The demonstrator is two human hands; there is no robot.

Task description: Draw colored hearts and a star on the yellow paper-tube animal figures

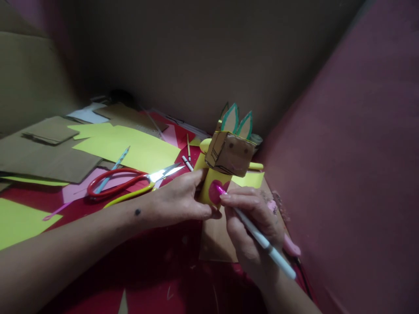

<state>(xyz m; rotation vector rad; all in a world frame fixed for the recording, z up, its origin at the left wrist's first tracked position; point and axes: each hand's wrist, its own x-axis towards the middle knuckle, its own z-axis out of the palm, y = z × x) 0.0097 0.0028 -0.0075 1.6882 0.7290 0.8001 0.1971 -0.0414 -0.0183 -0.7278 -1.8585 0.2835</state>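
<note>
My left hand [185, 198] is wrapped round the lower body of a paper-craft figure [231, 152]. The figure has a yellow tube body, a cardboard box head with two dark dots, and pointed pieces edged in green on top. A magenta heart [215, 192] shows on the front of its body. Pinched in my right hand [255, 226] is a white marker [258, 235], its magenta tip touching the heart. Some of my left fingers are hidden behind the figure.
Scissors [147, 176] with red and yellow handles lie left of the figure, near a blue pencil [113, 170]. Yellow paper [131, 146] and cardboard pieces [49, 150] cover the left of the red table [157, 261]. A pink wall [360, 152] rises at right.
</note>
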